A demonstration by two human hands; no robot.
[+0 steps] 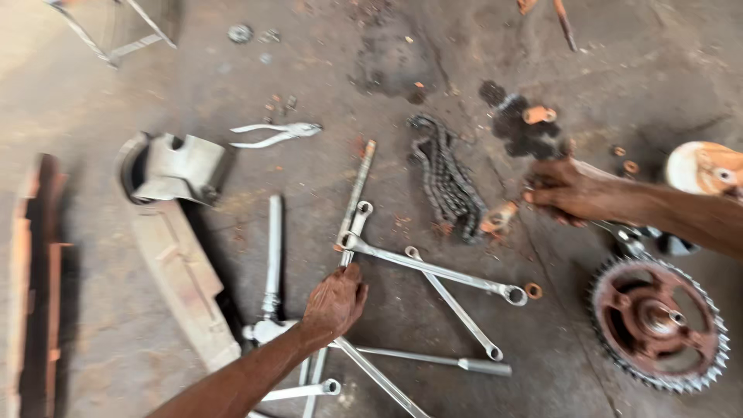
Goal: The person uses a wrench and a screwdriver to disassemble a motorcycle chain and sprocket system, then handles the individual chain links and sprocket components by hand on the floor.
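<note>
Low in the frame's middle, the left hand point(334, 302) lay knuckles up, fingers bunched narrow, fingertips touching a ring spanner point(433, 268) that slanted toward the centre right. At the right, the right hand point(569, 191) was curled around something dark and blurred; what it held I couldn't tell, with a rusty sprocket point(658, 323) just below it. On the floor lay one loose chain point(447, 179) at centre, one pair of pliers point(276, 134) upper left, and at least two ring spanners crossing.
</note>
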